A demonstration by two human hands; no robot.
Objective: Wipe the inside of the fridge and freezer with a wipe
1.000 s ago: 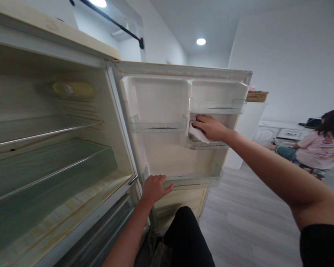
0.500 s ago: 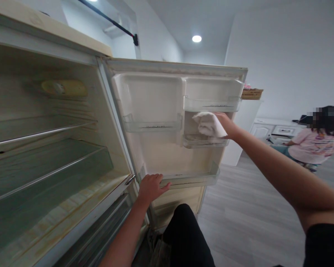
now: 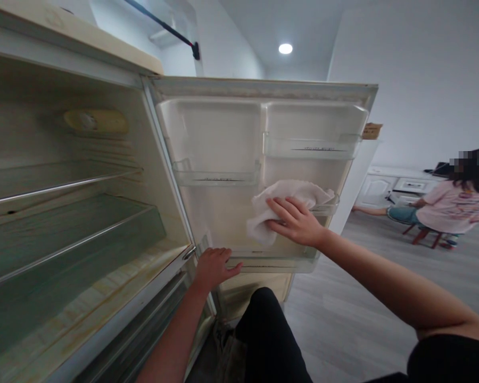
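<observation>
A white cloth (image 3: 279,194) is in my right hand (image 3: 297,221), spread under the fingers over the right middle bin of the fridge door (image 3: 223,213). The cloth hides most of that bin. My left hand (image 3: 215,268) lies at the left end of the door's bottom bin (image 3: 279,264), thumb apart from the fingers, holding nothing. Higher up the door are a clear left bin (image 3: 215,175) and a clear upper right bin (image 3: 311,146).
The fridge interior (image 3: 151,159) at left has glass shelves (image 3: 64,234) and a yellowed lamp cover (image 3: 96,121). My knee (image 3: 265,319) is below the door. Another person (image 3: 443,207) sits on a stool (image 3: 425,234) at right, near white cabinets (image 3: 377,189).
My right hand has come out of the right middle bin and moved down and left with the cloth, which is now more spread out. The left hand stays put. The door looks slightly wider in view.
</observation>
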